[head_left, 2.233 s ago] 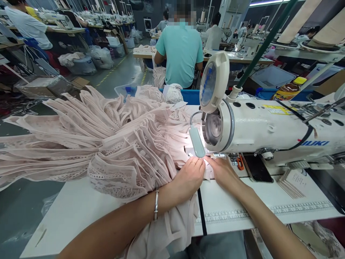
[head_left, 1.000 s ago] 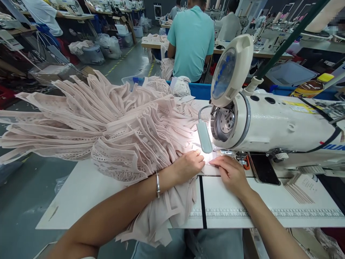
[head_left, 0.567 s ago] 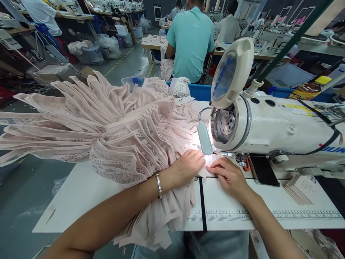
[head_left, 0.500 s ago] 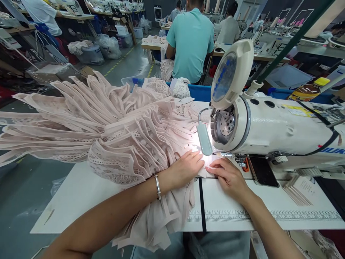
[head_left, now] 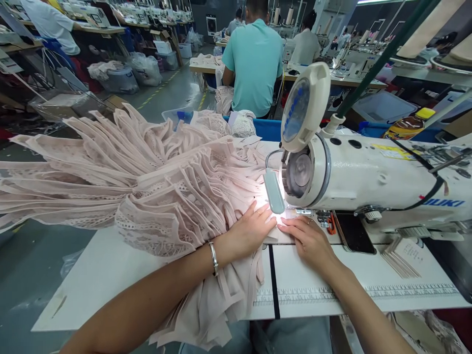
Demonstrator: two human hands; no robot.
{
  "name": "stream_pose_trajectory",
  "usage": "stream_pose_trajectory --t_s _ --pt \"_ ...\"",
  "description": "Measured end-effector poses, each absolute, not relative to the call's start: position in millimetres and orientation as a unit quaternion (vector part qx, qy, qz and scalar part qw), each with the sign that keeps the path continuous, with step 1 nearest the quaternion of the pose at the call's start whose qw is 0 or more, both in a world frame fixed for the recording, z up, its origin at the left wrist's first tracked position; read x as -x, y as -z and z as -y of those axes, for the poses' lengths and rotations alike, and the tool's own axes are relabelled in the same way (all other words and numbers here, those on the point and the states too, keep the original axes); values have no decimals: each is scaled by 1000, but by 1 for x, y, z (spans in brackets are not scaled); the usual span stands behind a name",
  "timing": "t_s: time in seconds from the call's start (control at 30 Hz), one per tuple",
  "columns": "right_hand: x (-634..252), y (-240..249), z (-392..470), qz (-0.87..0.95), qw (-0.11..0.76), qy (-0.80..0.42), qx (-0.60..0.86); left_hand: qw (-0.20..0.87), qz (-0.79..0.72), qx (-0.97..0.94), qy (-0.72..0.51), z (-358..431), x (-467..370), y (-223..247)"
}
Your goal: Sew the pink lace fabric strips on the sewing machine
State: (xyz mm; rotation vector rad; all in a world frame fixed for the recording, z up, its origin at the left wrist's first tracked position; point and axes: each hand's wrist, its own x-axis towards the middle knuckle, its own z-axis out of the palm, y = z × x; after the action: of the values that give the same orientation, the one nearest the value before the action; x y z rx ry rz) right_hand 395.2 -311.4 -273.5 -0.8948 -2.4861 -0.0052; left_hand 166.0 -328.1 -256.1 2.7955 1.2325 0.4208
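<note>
My left hand (head_left: 253,227), with a silver bangle at the wrist, lies on pale pink fabric beside the sewing machine's needle area. Its fingers are stretched out flat, pressing the cloth. Close to its right, my right hand (head_left: 310,240) has its fingertips drawn together on the edge of the same fabric; the glare hides the exact grip. The white sewing machine (head_left: 354,172) reaches over from the right, its needle partly hidden behind a small lamp (head_left: 274,191). A big heap of pale pink lace-trimmed garment pieces (head_left: 173,196) spreads left and hangs over the table's front edge.
A phone (head_left: 356,232) and a stack of cards (head_left: 401,255) lie under the machine arm. A ruler strip (head_left: 309,296) runs along the table front. Behind the machine are a yellow-capped bottle (head_left: 407,124) and a blue bin (head_left: 269,129). A person in a teal shirt (head_left: 254,64) sits ahead.
The view has shifted slightly, so the machine appears a little further left. My right hand's fingers have stretched out closer to my left hand. The machine's round end wheel looks different, blurred.
</note>
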Motion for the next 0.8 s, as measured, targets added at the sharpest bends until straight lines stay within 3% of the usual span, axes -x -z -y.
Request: stream_pose_trajectory --t_s 0.33,0.53,0.8 --pt "-395 287 309 901 174 44 395 -12 -442 -877 -188 328 -171 260" --pt "-390 286 309 896 141 49 419 -69 -395 -908 -122 332 -169 257" --pt "-388 289 308 906 116 90 397 -48 -408 -905 -107 331 -170 256"
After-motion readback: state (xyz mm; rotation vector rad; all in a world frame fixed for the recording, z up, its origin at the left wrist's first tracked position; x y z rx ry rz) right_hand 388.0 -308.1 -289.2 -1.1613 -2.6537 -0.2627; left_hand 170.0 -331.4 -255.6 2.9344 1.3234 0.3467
